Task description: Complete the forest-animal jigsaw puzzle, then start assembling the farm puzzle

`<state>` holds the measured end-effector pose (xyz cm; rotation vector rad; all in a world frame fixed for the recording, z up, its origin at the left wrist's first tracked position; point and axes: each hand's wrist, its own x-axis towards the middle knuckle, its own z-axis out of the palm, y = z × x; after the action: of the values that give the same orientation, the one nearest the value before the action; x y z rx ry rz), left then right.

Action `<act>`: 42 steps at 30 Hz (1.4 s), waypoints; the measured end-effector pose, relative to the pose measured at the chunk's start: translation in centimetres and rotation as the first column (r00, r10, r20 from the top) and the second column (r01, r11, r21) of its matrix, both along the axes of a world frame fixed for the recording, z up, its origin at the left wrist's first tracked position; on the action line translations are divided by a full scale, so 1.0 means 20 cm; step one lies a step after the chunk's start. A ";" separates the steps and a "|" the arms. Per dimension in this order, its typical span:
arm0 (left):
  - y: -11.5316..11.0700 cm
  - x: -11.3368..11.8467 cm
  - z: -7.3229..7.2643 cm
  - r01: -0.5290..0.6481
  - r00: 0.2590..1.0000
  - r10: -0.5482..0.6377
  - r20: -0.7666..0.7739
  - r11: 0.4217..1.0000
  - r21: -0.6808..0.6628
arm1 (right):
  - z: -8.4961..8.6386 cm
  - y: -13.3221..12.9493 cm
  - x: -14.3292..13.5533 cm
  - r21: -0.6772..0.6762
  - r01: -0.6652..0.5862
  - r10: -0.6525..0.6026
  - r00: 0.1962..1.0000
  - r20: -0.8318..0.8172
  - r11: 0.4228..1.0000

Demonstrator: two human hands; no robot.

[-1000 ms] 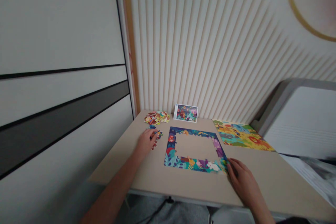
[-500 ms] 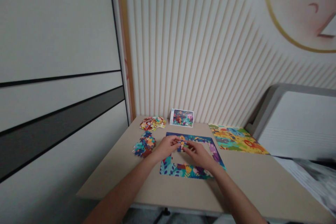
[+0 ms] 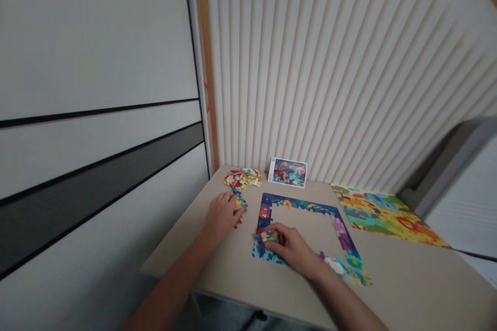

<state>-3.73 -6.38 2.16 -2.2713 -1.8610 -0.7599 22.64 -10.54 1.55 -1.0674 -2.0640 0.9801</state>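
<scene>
A jigsaw border (image 3: 318, 207), dark blue with colourful plants, lies on the table around a bare middle. Over its lower left side, my right hand (image 3: 289, 245) pinches a small joined puzzle section (image 3: 268, 236) in blue, orange and green. To the left of the border my left hand (image 3: 222, 213) rests on the pile of loose blue and orange pieces (image 3: 239, 202), its fingers curved over them and partly hiding the pile. Whether a piece is between those fingers cannot be made out.
Behind the hands lies a second pile of red and yellow pieces (image 3: 243, 178). A picture card (image 3: 288, 172) leans by the ribbed wall. At the right is a finished yellow animal puzzle (image 3: 388, 212). A white cabinet wall (image 3: 97, 165) stands left.
My left hand has moved left from the border to the loose pile. My right hand has carried the puzzle section left and nearer to me. The camera view has turned left.
</scene>
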 end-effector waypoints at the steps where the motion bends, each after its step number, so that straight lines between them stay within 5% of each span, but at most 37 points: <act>1: 0.02 -0.02 -0.01 -0.038 0.999 0.038 -0.022 0.999 -0.017 | 0.01 -0.01 -0.01 0.051 -0.015 0.014 1.000 0.022 0.999; 7: 0.05 -0.05 -0.09 -0.036 0.999 0.040 0.034 0.995 -0.091 | 0.03 -0.02 -0.01 0.222 -0.060 0.050 0.997 0.052 0.973; 12: 0.01 -0.03 -0.10 0.173 0.938 -0.146 0.313 0.983 -0.061 | 0.02 -0.03 0.01 0.241 -0.054 0.039 0.997 0.066 0.969; 15: -0.01 -0.03 -0.09 0.236 0.846 -0.190 0.498 0.971 -0.030 | 0.02 -0.04 0.02 0.253 -0.058 0.042 0.997 0.070 0.966; 18: -0.01 -0.07 -0.07 0.185 0.735 -0.115 0.669 0.982 -0.035 | 0.02 -0.03 0.03 0.258 -0.054 0.038 0.997 0.066 0.965; 23: 0.02 -0.19 -0.03 0.112 0.364 -0.005 0.931 0.993 -0.039 | 0.02 -0.03 0.04 0.258 -0.050 0.032 0.997 0.071 0.965; 25: 0.02 -0.20 -0.02 0.120 0.292 0.017 0.956 0.991 -0.054 | 0.02 -0.03 0.04 0.250 -0.051 0.036 0.997 0.065 0.967; 31: -0.08 0.01 -0.02 0.444 0.255 0.098 0.962 0.872 -0.207 | -0.01 -0.03 0.01 0.113 0.054 -0.048 0.997 -0.053 0.992; 37: -0.13 0.22 -0.06 0.615 0.253 0.073 0.965 0.758 -0.219 | -0.07 0.02 -0.01 -0.122 0.062 -0.095 0.952 -0.291 0.991; 42: -0.13 0.21 -0.05 0.541 0.255 0.076 0.964 0.815 -0.207 | -0.07 0.03 0.00 -0.232 0.039 -0.123 0.924 -0.361 0.972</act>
<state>0.45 -8.94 1.11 -2.7052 -2.2809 -2.4764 22.62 -9.94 0.22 -0.9766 -1.6171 1.2831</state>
